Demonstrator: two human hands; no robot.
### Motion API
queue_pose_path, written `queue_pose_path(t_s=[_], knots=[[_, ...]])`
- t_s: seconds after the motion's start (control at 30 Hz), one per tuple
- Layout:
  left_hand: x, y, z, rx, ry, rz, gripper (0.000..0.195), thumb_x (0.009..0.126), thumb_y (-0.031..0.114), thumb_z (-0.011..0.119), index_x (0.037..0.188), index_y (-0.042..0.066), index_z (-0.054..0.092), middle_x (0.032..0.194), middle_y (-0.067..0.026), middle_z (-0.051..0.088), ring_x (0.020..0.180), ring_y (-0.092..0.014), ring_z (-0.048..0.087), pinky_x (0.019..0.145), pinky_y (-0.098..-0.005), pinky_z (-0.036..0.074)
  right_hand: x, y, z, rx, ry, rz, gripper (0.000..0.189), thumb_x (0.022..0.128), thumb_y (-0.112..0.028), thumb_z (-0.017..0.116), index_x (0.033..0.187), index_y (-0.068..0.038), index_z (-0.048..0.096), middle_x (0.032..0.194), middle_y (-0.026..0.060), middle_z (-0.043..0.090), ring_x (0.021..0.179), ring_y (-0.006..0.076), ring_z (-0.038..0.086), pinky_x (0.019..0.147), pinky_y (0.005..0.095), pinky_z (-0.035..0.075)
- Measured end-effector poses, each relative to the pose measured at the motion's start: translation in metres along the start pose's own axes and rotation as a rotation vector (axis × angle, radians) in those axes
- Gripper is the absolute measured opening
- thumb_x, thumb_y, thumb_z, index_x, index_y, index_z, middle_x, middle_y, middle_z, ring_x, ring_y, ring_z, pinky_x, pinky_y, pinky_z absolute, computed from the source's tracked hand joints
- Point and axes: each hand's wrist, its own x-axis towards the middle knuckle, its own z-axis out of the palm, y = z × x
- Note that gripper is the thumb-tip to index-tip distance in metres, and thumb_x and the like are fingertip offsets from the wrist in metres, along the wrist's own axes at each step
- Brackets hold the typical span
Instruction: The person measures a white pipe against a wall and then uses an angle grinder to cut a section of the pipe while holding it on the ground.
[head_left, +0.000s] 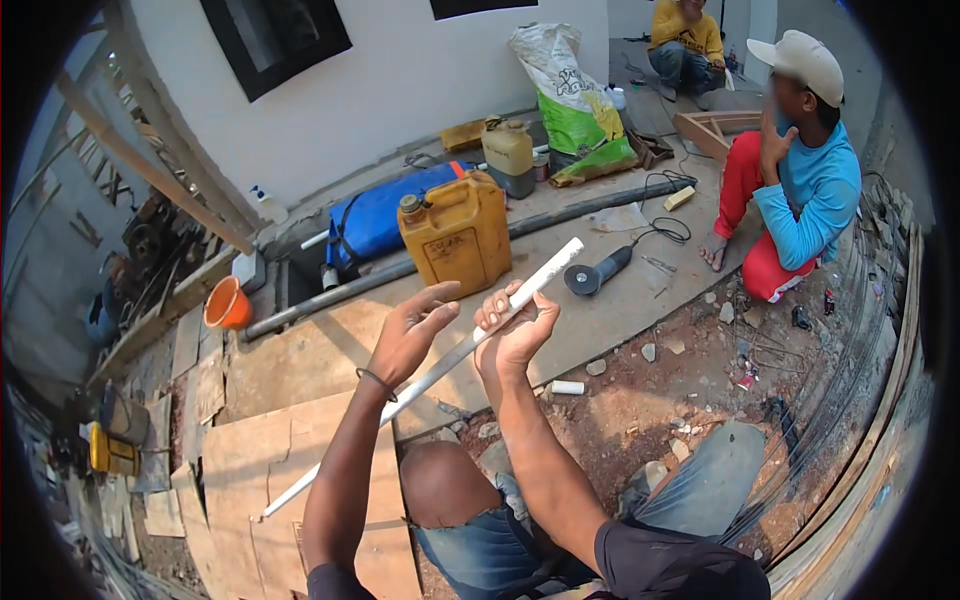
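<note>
My right hand (517, 330) is closed around a long white plastic pipe (435, 373) near its upper end. The pipe slants from there down to the lower left, passing behind my left forearm, and its far end lies over a plywood sheet (330, 450). To the left of the grip, my left hand (418, 324) is raised with thumb and fingers apart, holding nothing. Past the pipe's upper end, an angle grinder (598, 271) rests on the boards, its cord trailing away. A yellow jerrycan (454, 236) bearing writing stands just beyond my hands.
A grey pipe (337, 294) runs across the boards behind the jerrycan. An orange bucket (228, 304) sits at left. A person in a blue shirt (814, 187) squats at right; another person (684, 49) sits farther back. Stones and a short white pipe piece (568, 387) lie on the dirt.
</note>
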Motion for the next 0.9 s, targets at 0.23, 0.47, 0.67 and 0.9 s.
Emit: queue_pose_path(t_s=[0.23,0.47,0.67,0.9], knots=[[0.013,-0.035,0.065,-0.124,-0.276,-0.175,0.047,0.081,0.033,0.05,0.119,0.007,0.061,0.077,0.0012,0.053,0.066,-0.007,0.044,0.059,-0.0206,0.034,-0.027,0.01,-0.066,-0.097,0.123,0.039,0.03,0.082,-0.04,0.044,0.088,-0.012,0.052,0.076,0.0003,0.048,0.07,0.0125,0.046,0.061,0.0265,0.037],[0.021,-0.041,0.071,-0.229,-0.257,-0.212,0.028,0.089,0.02,0.045,0.101,0.0,0.06,0.121,-0.0151,0.055,0.093,-0.023,0.064,0.056,-0.0346,0.059,-0.017,-0.016,-0.08,-0.481,0.061,0.068,0.029,0.085,-0.034,0.044,0.092,-0.007,0.054,0.089,0.0028,0.051,0.083,0.0144,0.049,0.075,0.0301,0.041],[0.019,-0.033,0.075,-0.071,-0.232,-0.122,0.024,0.089,0.019,0.046,0.093,0.0,0.061,0.086,-0.0116,0.064,0.055,-0.015,0.06,0.049,-0.0267,0.049,-0.016,-0.028,-0.089,-0.98,-0.009,-0.176,0.023,0.086,-0.027,0.048,0.084,-0.006,0.057,0.075,-0.001,0.047,0.072,0.0096,0.043,0.066,0.0251,0.036],[0.017,-0.025,0.084,-0.315,-0.156,-0.256,0.023,0.086,0.02,0.05,0.085,0.001,0.063,0.061,-0.0074,0.056,0.049,-0.01,0.052,0.045,-0.0233,0.04,-0.017,-0.029,-0.086,-0.863,0.065,-0.136,0.03,0.087,-0.025,0.047,0.079,0.001,0.06,0.069,0.0033,0.048,0.076,0.0142,0.041,0.072,0.03,0.034]])
